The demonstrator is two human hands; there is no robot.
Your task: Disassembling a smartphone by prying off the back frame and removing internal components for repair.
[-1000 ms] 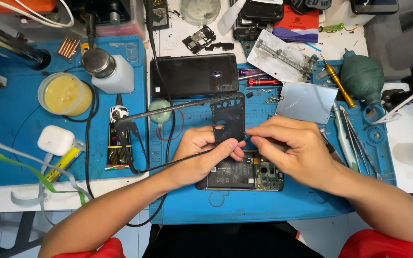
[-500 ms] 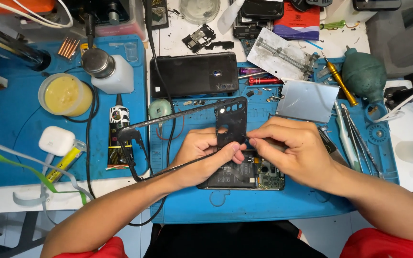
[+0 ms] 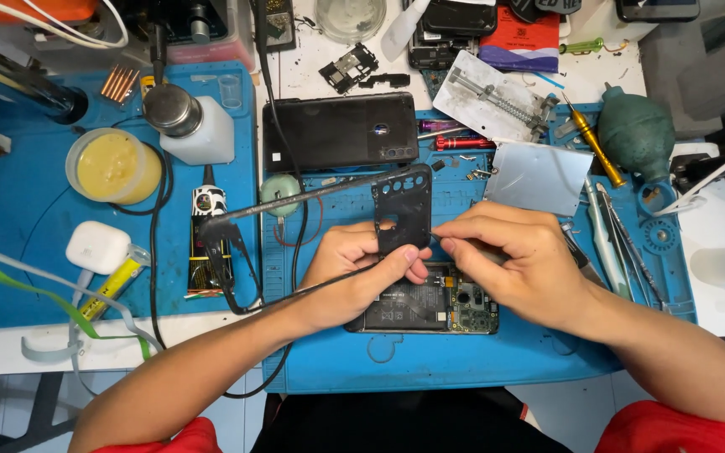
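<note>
The left hand [image 3: 362,264] pinched the thin black phone frame [image 3: 400,210], lifted over the open phone [image 3: 430,306]. The right hand [image 3: 518,260] squeezed a small tool, mostly hidden. The frame looked light and bendy, best held by its edges.

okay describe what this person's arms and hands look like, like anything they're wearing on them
Both arms are bare from the upper arm down to the fingers. The left hand and right hand wear no gloves, and no rings, watch or bracelet show on either. Red short sleeves appear at the bottom corners of the picture, one on each upper arm. No markings show on the forearms.
</note>
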